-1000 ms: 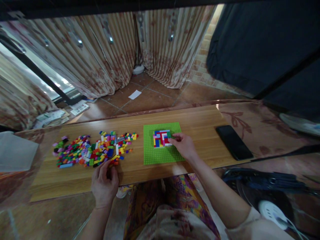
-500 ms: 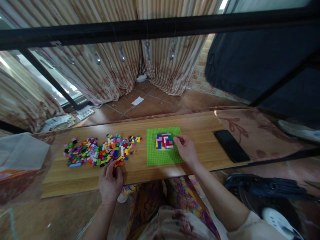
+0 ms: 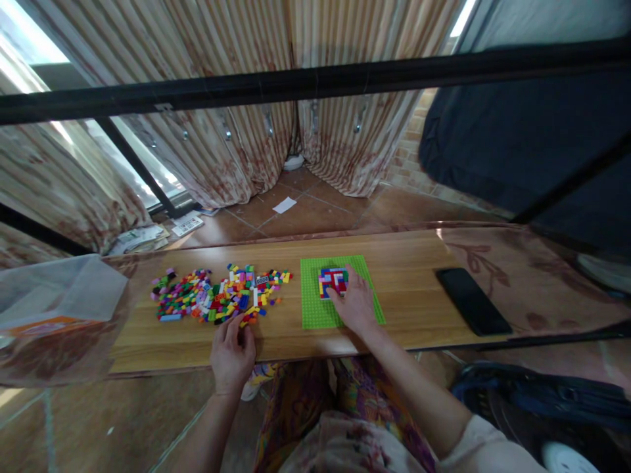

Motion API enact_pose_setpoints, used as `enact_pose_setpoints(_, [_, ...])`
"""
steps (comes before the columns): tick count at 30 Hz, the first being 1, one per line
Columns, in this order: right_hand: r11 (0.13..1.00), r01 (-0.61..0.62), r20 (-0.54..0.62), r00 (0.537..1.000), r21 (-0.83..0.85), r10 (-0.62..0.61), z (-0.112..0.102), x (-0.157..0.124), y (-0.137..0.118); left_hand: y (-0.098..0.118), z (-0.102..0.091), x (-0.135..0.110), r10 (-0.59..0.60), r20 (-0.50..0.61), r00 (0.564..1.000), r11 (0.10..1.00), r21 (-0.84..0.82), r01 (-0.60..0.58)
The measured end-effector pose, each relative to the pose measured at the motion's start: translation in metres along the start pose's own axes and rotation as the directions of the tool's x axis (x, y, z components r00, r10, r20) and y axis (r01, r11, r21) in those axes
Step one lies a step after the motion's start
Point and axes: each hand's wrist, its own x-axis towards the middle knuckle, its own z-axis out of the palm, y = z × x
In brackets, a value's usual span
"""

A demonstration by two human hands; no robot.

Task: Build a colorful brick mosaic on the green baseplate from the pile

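Observation:
A bright green baseplate (image 3: 315,316) lies on the wooden board, carrying a low block of multicoloured toy bricks (image 3: 325,279) with red, white, blue and yellow on it. My right hand (image 3: 355,305) reaches over this block from the right, thumb and fingers apart, and seems to touch its top; the hand covers the block's right part. My left hand (image 3: 233,351) rests at the near edge of a pile of loose toy bricks (image 3: 217,295). Its fingers are curled in, and whatever may be between them is hidden.
A black phone (image 3: 473,301) lies at the right end of the wooden board (image 3: 276,341). A translucent plastic box (image 3: 64,292) stands to the left. A dark metal bar (image 3: 276,85) crosses beyond the board, with striped curtains (image 3: 246,39) behind it.
My right hand has moved left from the baseplate's right edge onto the brick block, its fingers spreading. My left hand stays by the pile. The whole view has shifted slightly.

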Motion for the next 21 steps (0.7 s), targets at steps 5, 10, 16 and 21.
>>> enact_pose_setpoints(5, [0.988,0.139,0.097,0.985,0.066,-0.145,-0.008,0.014,0.020,0.001,0.000,0.000,-0.023,-0.002,1.000,1.000,-0.018,0.023])
enact_pose_setpoints(10, [0.978,0.198,0.047,0.978,0.070,-0.201,-0.015,0.022,0.031,0.001,0.001,-0.002,-0.024,0.016,1.000,0.999,-0.026,0.025])
enact_pose_setpoints(16, [0.925,0.361,-0.084,0.932,0.116,-0.353,-0.012,-0.008,-0.005,0.002,0.002,-0.005,-0.038,0.023,0.999,0.999,-0.035,0.039])
enact_pose_setpoints(21, [0.846,0.448,0.135,0.856,0.288,-0.499,0.017,-0.040,-0.061,0.002,0.002,-0.006,-0.027,0.024,0.999,0.999,-0.041,0.028])
